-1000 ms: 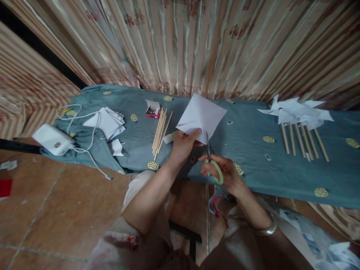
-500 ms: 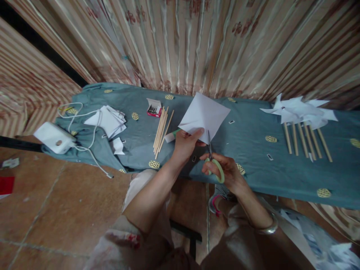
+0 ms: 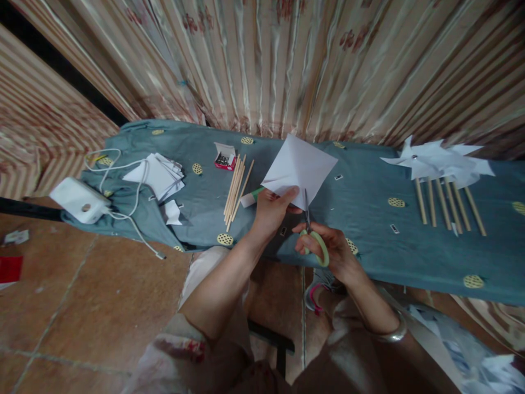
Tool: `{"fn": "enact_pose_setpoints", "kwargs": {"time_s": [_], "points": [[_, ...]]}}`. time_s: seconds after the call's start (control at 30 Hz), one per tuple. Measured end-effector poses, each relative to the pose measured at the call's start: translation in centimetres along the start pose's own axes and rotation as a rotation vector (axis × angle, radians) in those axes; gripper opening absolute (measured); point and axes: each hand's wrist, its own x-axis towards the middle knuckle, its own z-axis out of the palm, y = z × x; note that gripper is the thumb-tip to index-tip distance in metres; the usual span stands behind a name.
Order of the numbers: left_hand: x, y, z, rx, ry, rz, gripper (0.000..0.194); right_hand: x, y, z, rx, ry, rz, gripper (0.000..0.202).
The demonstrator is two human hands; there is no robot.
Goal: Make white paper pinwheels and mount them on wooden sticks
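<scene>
A white square sheet of paper (image 3: 301, 164), creased along its diagonals, is pinched at its near left edge by my left hand (image 3: 271, 213), thumb on top. My right hand (image 3: 330, 246) grips a pair of scissors (image 3: 321, 253) by its pale green handles. The scissor blades lie across the near corner of the paper, pointing away from me. Partly under the paper, beside my left hand, is a green and white stick-shaped thing (image 3: 251, 198). Several thin wooden sticks (image 3: 234, 191) lie just left of it.
An open red and white box (image 3: 225, 157) of small metal pins stands behind the sticks. Farther left are stacked paper squares (image 3: 158, 178), a paper scrap (image 3: 172, 212) and a white power bank (image 3: 80, 201) with a cable. Paper pinwheels (image 3: 445, 161) on sticks lie at the right.
Almost nothing differs. The paper, both hands and the scissors appear shifted very slightly to the right; the paper is still held and the blades remain at its near corner.
</scene>
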Motion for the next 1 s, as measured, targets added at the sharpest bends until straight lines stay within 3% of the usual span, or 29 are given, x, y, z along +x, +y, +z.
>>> {"fn": "enact_pose_setpoints", "kwargs": {"time_s": [0.5, 0.87, 1.0], "points": [[0.27, -0.10, 0.06, -0.030, 0.008, -0.008, 0.008, 0.00, 0.72, 0.07, 0.022, 0.017, -0.037, 0.035], [0.32, -0.09, -0.02, -0.006, 0.010, -0.006, 0.009, 0.07, 0.12, 0.33, 0.112, 0.045, 0.056, 0.036], [0.14, -0.20, 0.06, -0.002, -0.013, 0.000, 0.007, 0.13, 0.45, 0.05, 0.076, 0.067, 0.027, 0.036]]}}
